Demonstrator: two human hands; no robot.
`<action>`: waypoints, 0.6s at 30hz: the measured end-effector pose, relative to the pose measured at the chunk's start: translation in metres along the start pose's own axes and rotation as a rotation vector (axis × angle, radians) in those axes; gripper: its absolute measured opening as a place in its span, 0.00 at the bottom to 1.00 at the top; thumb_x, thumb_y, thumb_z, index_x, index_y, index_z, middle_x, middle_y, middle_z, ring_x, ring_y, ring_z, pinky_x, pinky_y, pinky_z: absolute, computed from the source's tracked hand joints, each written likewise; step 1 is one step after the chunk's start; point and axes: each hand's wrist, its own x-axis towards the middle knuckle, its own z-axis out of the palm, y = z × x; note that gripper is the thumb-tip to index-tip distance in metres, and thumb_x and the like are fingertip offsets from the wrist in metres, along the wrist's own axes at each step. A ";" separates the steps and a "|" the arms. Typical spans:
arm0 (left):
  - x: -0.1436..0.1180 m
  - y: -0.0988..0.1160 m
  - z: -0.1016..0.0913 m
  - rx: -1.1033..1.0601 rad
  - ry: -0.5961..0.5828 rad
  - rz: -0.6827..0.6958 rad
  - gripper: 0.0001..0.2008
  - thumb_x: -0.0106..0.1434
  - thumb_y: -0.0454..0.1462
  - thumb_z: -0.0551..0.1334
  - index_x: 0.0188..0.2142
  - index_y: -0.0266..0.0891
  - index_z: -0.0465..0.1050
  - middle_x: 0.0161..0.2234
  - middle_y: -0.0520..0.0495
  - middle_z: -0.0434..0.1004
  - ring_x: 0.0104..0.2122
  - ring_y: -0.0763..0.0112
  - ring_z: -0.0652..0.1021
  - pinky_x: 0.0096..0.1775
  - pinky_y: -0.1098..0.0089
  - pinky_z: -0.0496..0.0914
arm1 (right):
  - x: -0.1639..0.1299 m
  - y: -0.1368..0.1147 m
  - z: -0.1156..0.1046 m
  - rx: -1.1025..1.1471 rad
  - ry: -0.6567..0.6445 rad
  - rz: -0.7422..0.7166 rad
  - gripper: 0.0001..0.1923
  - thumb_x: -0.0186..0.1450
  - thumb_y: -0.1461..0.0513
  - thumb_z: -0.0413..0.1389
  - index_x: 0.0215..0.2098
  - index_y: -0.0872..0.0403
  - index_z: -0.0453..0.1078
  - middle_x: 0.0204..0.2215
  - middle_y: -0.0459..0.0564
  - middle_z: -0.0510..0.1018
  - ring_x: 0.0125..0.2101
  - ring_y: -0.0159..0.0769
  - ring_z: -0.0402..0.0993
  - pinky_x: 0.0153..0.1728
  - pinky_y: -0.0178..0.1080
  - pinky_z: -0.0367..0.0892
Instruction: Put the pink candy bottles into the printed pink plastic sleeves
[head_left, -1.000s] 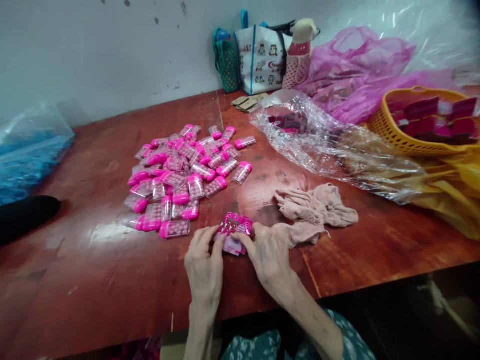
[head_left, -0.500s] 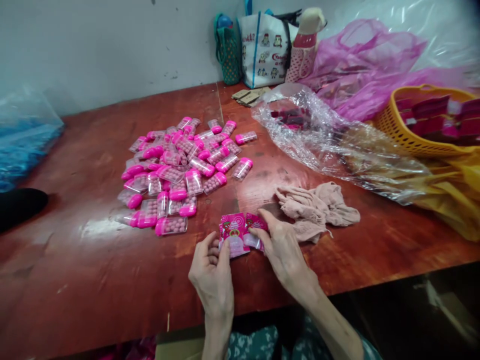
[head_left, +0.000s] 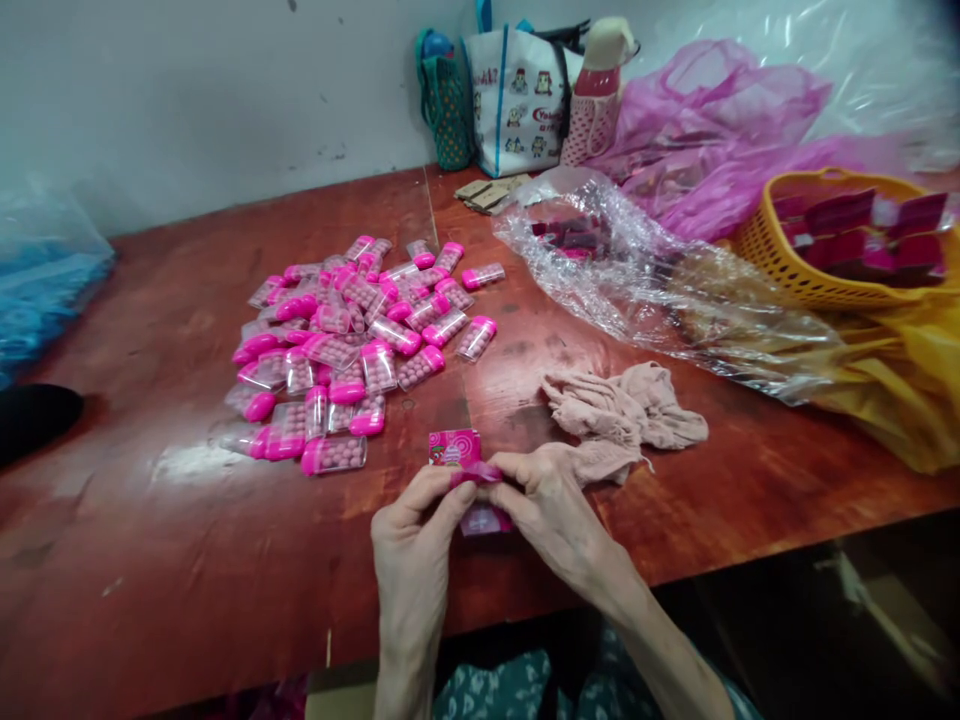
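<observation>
Both hands met at the near edge of the red-brown table [head_left: 187,560], closed on a small pink printed card packet [head_left: 454,449] held between them. The left hand [head_left: 411,545] pinched the packet's left side between thumb and forefinger, the other fingers curled under; the right hand [head_left: 551,505] gripped the right side in the same manner, fingers bent over the fold. The upper panel of the packet stood above the fingertips and a lower portion showed beneath them; whether a capsule sat inside could not be determined. The packet appeared light and thin, of card that would crease readily, so it was judged best held at its side edges with light pressure, away from the printed face. Beyond the hands, well apart from them, lay a pile of pink-capped clear capsules [head_left: 352,340], each filled with small round pieces; these looked rigid, smooth and liable to slip or roll. A crumpled beige cloth [head_left: 626,415] lay just beside the right hand. Farther right lay a sheet of clear plastic film [head_left: 645,280] and a yellow basket [head_left: 795,270] holding dark pink packets.
</observation>
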 end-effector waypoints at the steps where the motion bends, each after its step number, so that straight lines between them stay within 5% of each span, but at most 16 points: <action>1: 0.000 -0.001 0.001 -0.070 0.012 -0.015 0.03 0.54 0.33 0.65 0.29 0.39 0.78 0.29 0.52 0.75 0.31 0.74 0.73 0.34 0.76 0.67 | 0.000 -0.005 0.001 0.031 -0.028 0.023 0.06 0.60 0.63 0.55 0.26 0.54 0.71 0.22 0.42 0.72 0.26 0.31 0.67 0.26 0.31 0.60; 9: -0.005 0.003 -0.007 -0.487 0.399 -0.366 0.11 0.37 0.35 0.73 0.23 0.35 0.76 0.22 0.51 0.75 0.23 0.76 0.73 0.28 0.76 0.69 | -0.005 -0.020 0.015 0.412 -0.273 0.250 0.07 0.55 0.64 0.61 0.33 0.55 0.72 0.26 0.41 0.73 0.27 0.30 0.67 0.29 0.30 0.62; 11: -0.005 0.006 -0.011 -0.500 0.432 -0.348 0.13 0.34 0.35 0.74 0.21 0.34 0.75 0.21 0.51 0.75 0.23 0.77 0.72 0.26 0.78 0.69 | -0.006 -0.023 0.021 0.398 -0.242 0.224 0.01 0.57 0.65 0.59 0.28 0.56 0.73 0.23 0.40 0.71 0.27 0.29 0.66 0.30 0.30 0.60; 14: -0.005 0.009 -0.016 -0.517 0.440 -0.347 0.14 0.33 0.36 0.75 0.21 0.33 0.74 0.20 0.51 0.74 0.21 0.77 0.72 0.25 0.78 0.69 | -0.008 -0.028 0.026 0.368 -0.216 0.186 0.07 0.62 0.66 0.55 0.27 0.56 0.73 0.23 0.41 0.72 0.27 0.29 0.66 0.32 0.31 0.61; 18: -0.005 0.009 -0.017 -0.561 0.464 -0.366 0.15 0.33 0.35 0.74 0.23 0.33 0.75 0.22 0.50 0.76 0.23 0.76 0.73 0.29 0.77 0.71 | -0.010 -0.035 0.024 0.239 -0.185 0.170 0.08 0.65 0.62 0.52 0.34 0.54 0.73 0.31 0.44 0.75 0.33 0.32 0.69 0.37 0.33 0.62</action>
